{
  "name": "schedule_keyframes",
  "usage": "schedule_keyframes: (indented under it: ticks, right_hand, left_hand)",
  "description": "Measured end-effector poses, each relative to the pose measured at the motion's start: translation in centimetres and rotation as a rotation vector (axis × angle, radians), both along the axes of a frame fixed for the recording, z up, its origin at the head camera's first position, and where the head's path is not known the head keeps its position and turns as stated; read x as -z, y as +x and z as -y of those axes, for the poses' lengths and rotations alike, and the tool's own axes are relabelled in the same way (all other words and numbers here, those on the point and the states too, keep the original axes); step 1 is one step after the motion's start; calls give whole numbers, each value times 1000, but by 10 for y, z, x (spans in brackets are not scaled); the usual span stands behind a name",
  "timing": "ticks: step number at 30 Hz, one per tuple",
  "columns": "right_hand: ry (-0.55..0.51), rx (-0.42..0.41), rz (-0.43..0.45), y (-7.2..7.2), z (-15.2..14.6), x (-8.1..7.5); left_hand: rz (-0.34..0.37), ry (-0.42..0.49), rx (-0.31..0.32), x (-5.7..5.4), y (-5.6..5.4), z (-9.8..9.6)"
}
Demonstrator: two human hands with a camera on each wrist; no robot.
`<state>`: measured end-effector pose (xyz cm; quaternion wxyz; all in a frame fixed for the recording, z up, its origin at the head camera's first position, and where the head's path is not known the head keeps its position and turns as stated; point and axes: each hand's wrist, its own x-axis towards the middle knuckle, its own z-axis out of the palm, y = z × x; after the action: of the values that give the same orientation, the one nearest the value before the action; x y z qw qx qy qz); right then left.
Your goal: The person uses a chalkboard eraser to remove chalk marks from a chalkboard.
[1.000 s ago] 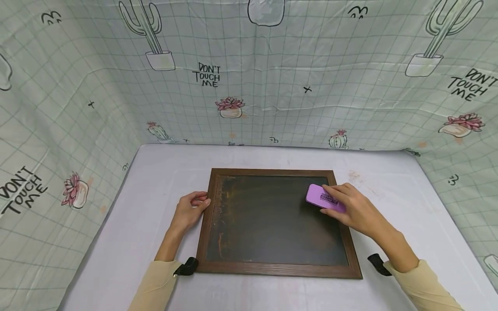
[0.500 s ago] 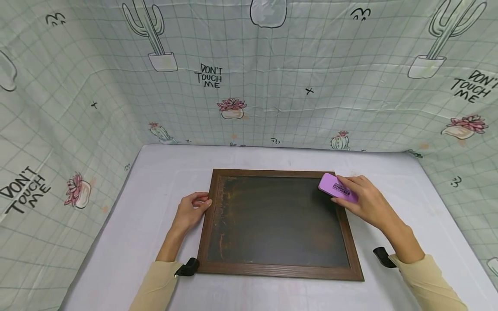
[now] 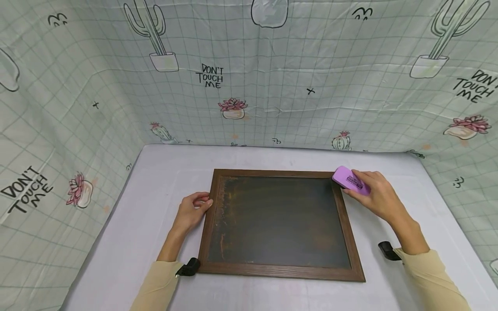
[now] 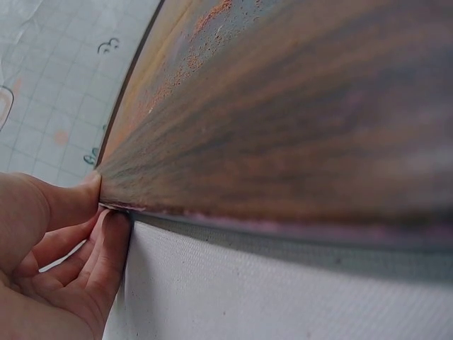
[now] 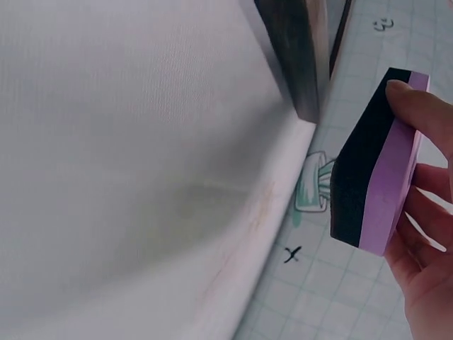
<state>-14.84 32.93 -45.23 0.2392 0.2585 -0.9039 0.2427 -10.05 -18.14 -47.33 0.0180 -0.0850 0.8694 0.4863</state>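
Observation:
A framed chalkboard with a brown wooden frame lies flat on the white table. My left hand pinches the frame's left side, thumb on top and fingers at the edge beneath, as the left wrist view shows with the frame close up. In my right hand is a purple chalkboard eraser, gripped along its sides above the board's far right corner. In the right wrist view the eraser has a black felt face and hangs apart from the table. Orange chalk smears stay along the board's left part.
The white table surrounds the board, with a faint orange smudge near its far right side in the right wrist view. A patterned cloth stands up behind and on both sides. Black straps sit at the wrists.
My right hand has carried the eraser right and away from me, off the board's right part to its far right corner. The left hand keeps its hold on the frame.

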Motion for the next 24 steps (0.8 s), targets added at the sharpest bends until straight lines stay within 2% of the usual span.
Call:
schedule_keyframes:
  ticks: [10,24]
  right_hand:
    - [-21,117,21,-10,-22,6]
    - [-28,205,77,-16,-49,15]
  left_hand:
    - [-14,1,1,0,0,0]
    - [-11,3,0,3,-1,1]
